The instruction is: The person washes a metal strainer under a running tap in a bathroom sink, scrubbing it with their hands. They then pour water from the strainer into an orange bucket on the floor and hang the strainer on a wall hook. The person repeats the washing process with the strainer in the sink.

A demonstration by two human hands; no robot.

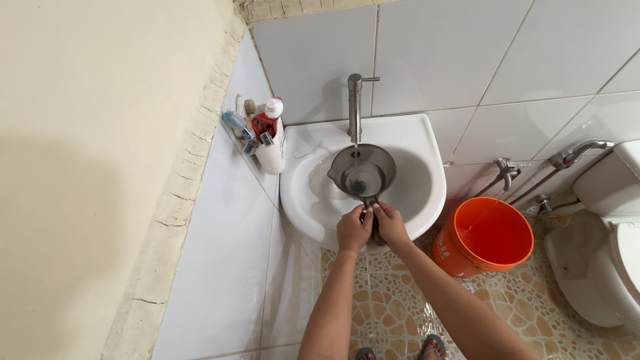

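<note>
White ceramic makes up the wall-hung basin (407,200) at centre frame, set against large pale wall tiles (440,60); a bare plastered wall fills the left side. Floor is patterned brown-and-cream tile (393,300), glossy in places.

A metal tap (355,107) stands at the basin's back edge, a thin stream of water falling from it into a grey translucent dipper (363,172) held over the bowl, centre frame. Some water lies in the dipper's bottom.

Left hand (354,230) and right hand (391,227) sit side by side at the basin's front rim, fingers of both curled tight around the dipper's handle, thumbs meeting on top.

Left of the basin, a white holder (272,155) carries toothbrushes and a bottle; its contents are too small to sort. An orange bucket (487,237) stands on the floor right of the basin, below a wall tap (507,170).

A white toilet (603,267) is cut off by the right edge. The handle is mostly hidden under the hands. Sandalled toes (432,347) are cropped at the bottom edge.
</note>
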